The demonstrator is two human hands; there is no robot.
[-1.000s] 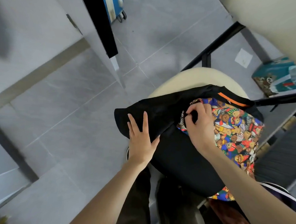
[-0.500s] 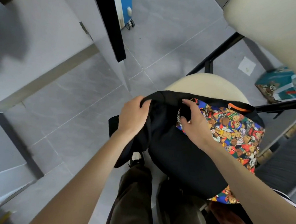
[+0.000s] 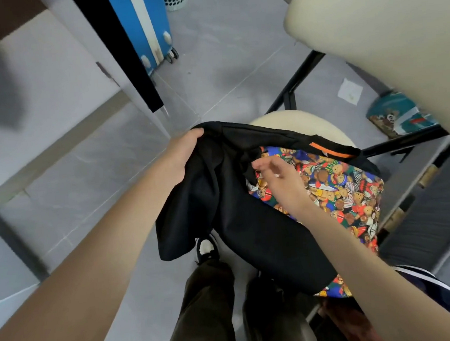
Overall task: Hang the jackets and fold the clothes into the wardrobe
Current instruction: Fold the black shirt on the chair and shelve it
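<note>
A black garment with an orange stripe lies across a cream round chair seat. Under it lies a colourful bear-print garment. My left hand grips the black garment's left edge, and a loose black flap hangs below it. My right hand hovers over the bear print beside a black fold, with its fingers loosely curled and nothing plainly between them.
A blue suitcase stands on the grey tiled floor behind a black-edged wardrobe panel. A cream chair back fills the top right. A teal box lies on the floor at the right. My legs and a shoe are below.
My left hand went from pressing flat on the black garment to gripping its edge and lifting it up and leftward. My right hand let go of the fold it pinched.
</note>
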